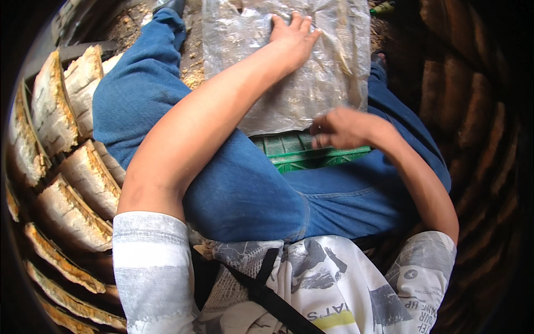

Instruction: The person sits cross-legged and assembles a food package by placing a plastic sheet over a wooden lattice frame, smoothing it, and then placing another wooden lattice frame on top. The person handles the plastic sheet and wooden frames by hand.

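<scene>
A crinkled, clear plastic sheet (331, 67) lies between my knees, with its near edge over a green plastic crate (286, 161). My left hand (295, 39) rests palm down on the far part of the sheet, its fingers spread. Close to the sheet's near right corner is my right hand (347, 128), above the crate. Its fingers look bent but are smeared by motion, so whether they pinch the plastic does not show. Most of the crate is hidden under the sheet and behind my legs.
Curved pale slabs with rough brown edges (75, 209) stand in rows along my left side. More brown slabs (473, 111) line the right side in shadow. Brown ground with loose crumbs (192, 61) shows beside my left leg.
</scene>
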{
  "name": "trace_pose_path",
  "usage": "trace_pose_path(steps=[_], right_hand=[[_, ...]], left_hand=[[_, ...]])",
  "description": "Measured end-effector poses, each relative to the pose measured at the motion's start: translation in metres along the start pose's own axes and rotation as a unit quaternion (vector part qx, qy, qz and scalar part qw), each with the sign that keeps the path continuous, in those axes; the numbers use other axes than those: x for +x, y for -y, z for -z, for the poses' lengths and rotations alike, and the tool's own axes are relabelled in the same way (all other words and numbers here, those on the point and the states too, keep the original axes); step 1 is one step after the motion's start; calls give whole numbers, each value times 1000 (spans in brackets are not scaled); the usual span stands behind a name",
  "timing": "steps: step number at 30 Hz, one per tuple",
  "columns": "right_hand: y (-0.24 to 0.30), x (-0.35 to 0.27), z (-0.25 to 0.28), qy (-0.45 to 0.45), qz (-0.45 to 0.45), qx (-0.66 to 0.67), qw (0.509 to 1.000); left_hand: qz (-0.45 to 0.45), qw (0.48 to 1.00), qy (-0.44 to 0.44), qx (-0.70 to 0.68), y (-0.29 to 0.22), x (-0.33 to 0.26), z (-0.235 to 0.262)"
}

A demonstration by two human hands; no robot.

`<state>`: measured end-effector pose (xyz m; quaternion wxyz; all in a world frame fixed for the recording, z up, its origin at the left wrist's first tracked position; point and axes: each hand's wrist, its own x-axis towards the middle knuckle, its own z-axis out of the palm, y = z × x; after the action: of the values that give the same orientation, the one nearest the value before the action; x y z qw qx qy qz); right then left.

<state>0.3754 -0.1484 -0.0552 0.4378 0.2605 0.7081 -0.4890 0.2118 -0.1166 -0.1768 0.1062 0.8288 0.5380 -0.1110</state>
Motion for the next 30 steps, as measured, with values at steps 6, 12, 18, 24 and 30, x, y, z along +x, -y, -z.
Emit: trace_pose_path(steps=[6,12,18,24,30], right_hand=[[-3,-104,34,-562,23,122,818],[-40,-213,-94,-701,-26,324,634],[-42,-282,-257,-778,-249,305,489],[6,-376,-386,-734,-537,39,414],[-28,-406,-585,-682,-694,114,201]], left_hand=[[-42,999,8,1,15,11,2],[-50,997,51,1,31,26,2],[-139,989,24,-39,45,48,-5],[-238,956,-16,-168,50,48,30],[-222,936,-42,-270,37,55,56]])
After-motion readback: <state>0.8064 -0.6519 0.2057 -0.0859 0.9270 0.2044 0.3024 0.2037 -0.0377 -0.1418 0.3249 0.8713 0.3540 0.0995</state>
